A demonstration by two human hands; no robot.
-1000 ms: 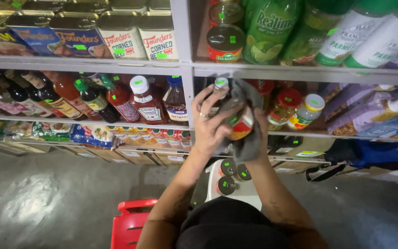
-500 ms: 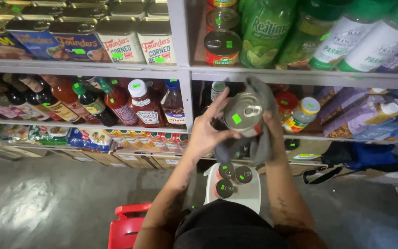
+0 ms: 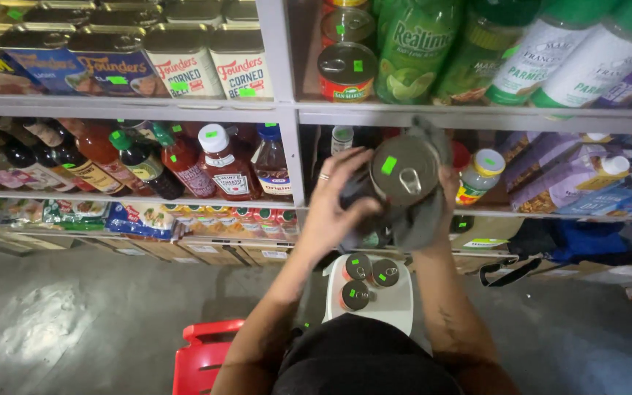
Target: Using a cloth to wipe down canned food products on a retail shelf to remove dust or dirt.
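I hold a metal can point(image 3: 404, 170) with a pull-tab lid and a small green sticker up in front of the shelves. My right hand point(image 3: 444, 196) grips it through a grey cloth point(image 3: 420, 216) wrapped around its side. My left hand point(image 3: 334, 199), with a ring on one finger, presses against the can's left side and the cloth. Below my hands, three more cans point(image 3: 366, 276) with green stickers stand on a white stool point(image 3: 396, 307).
Metal shelving point(image 3: 287, 110) holds tins, stacked cans point(image 3: 348, 62), green bottles point(image 3: 415, 47) and sauce bottles point(image 3: 224, 164). Purple packs point(image 3: 550, 172) lie on the right shelf. A red basket point(image 3: 202, 355) stands on the grey floor at my left.
I have lifted the can higher and tipped it so its lid faces me. My left hand has slid along its side with the cloth.
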